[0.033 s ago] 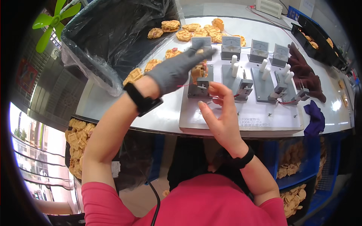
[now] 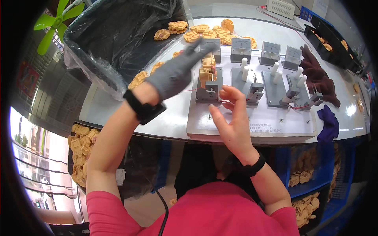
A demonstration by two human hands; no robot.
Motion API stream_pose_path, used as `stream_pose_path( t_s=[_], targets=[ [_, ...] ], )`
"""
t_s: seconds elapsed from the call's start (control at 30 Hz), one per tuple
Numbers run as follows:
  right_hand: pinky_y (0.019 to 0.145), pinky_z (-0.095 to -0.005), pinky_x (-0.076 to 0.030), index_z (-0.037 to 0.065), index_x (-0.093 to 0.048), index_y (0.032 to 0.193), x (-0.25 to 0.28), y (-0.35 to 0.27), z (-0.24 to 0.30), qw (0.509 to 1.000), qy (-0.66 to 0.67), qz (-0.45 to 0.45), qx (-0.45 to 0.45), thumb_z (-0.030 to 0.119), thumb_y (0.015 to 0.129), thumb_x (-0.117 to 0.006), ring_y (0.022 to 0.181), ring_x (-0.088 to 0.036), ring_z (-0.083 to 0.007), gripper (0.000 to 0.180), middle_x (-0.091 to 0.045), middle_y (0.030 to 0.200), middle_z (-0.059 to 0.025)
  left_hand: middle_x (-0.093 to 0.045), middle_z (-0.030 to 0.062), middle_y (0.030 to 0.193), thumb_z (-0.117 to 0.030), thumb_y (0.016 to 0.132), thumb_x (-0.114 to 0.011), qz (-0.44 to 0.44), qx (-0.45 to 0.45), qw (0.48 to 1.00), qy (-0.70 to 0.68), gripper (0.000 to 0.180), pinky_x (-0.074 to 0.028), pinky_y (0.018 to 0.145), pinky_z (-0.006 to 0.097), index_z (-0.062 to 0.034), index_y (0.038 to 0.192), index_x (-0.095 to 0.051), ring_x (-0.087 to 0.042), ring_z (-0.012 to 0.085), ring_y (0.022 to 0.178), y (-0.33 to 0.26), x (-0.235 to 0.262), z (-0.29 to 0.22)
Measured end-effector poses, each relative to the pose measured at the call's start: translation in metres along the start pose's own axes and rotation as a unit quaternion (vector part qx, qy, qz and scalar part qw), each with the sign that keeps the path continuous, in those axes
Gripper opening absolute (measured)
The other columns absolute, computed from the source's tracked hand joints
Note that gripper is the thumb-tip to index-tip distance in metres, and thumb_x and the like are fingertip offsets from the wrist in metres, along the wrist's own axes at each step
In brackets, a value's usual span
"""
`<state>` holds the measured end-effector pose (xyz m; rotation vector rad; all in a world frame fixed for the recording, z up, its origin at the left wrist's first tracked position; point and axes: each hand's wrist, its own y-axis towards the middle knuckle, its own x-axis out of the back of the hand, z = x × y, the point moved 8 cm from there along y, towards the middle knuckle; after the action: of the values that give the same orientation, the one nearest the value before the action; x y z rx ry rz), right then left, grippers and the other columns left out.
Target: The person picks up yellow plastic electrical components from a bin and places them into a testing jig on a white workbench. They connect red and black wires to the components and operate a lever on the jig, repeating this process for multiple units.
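My left hand, in a grey glove, has its fingers stretched out, blurred at the tips, and holds nothing. It is just left of a tan plastic part that sits on the leftmost grey test fixture. Behind this part stands a small analog meter, partly covered by the left fingers. My bare right hand is in front of the fixture's clamp block. Its thumb and forefinger are apart, the other fingers curl, and nothing shows between them. A thin red wire runs beside its fingertips.
More fixtures with white pegs and meters stand to the right on a white board. Tan parts lie at the back. A plastic-lined bin is at left; a brown glove and purple cloth at right.
My left hand has drawn back slightly to the left and down, uncovering more of the tan part on the fixture. My right hand has barely moved.
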<state>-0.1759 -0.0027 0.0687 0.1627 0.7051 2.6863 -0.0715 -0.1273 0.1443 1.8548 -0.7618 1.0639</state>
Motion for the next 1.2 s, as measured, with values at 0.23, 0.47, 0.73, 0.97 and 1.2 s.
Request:
stream_pose_path(
  t_s=[0.23, 0.47, 0.73, 0.97, 1.2],
  targets=[
    [0.087, -0.0319, -0.044, 0.003, -0.05, 0.114, 0.001, -0.004, -0.014, 0.998, 0.051, -0.023, -0.04, 0.014, 0.091, -0.067, 0.094, -0.054, -0.017, 0.031, -0.056, 0.1, -0.0074, -0.034, 0.0214, 0.15, -0.017, 0.082, -0.067, 0.083, 0.252, 0.96, 0.093, 0.071, -0.033, 0.113, 0.038, -0.0136, 0.147, -0.039, -0.035, 0.0374, 0.139, -0.104, 0.021, 0.102],
    [0.085, -0.0307, -0.045, 0.003, -0.051, 0.107, -0.001, -0.006, -0.012, 0.999, 0.029, -0.005, -0.045, 0.012, 0.092, -0.065, 0.089, -0.054, -0.0156, 0.023, -0.056, 0.096, -0.0054, -0.042, 0.0248, 0.141, -0.049, 0.075, -0.073, 0.097, 0.363, 0.919, 0.119, 0.081, -0.038, 0.108, 0.042, -0.0094, 0.14, -0.045, -0.042, 0.0406, 0.132, -0.138, -0.024, 0.137],
    [0.083, -0.0294, -0.045, 0.002, -0.052, 0.108, 0.001, -0.004, -0.012, 0.999, 0.03, -0.002, -0.043, 0.01, 0.092, -0.064, 0.088, -0.055, -0.0143, 0.022, -0.057, 0.094, -0.0049, -0.052, 0.0203, 0.124, -0.034, 0.075, -0.072, 0.112, 0.39, 0.901, 0.155, 0.064, -0.046, 0.097, 0.04, -0.0076, 0.128, -0.049, -0.055, 0.0346, 0.115, -0.145, -0.031, 0.109],
    [0.086, -0.0258, -0.043, 0.002, -0.049, 0.115, 0.023, -0.025, 0.021, 0.995, 0.094, 0.001, -0.017, -0.002, 0.092, -0.058, 0.094, -0.051, -0.0109, 0.025, -0.05, 0.104, -0.0044, -0.056, 0.0166, 0.119, -0.019, 0.076, -0.068, -0.043, 0.391, 0.919, -0.001, 0.058, -0.047, 0.092, 0.036, -0.002, 0.127, -0.047, -0.057, 0.0285, 0.11, -0.182, -0.021, 0.112],
    [0.095, -0.0264, -0.039, 0.0, -0.047, 0.126, 0.103, -0.022, 0.02, 0.99, -0.055, -0.123, -0.035, 0.002, 0.096, -0.056, 0.1, -0.049, -0.0113, 0.032, -0.05, 0.11, -0.0051, -0.058, 0.0117, 0.115, -0.013, 0.083, -0.067, -0.247, 0.396, 0.73, -0.5, 0.055, -0.051, 0.087, 0.031, -0.0006, 0.132, -0.045, -0.058, 0.0161, 0.103, -0.206, -0.008, 0.064]
  ],
)
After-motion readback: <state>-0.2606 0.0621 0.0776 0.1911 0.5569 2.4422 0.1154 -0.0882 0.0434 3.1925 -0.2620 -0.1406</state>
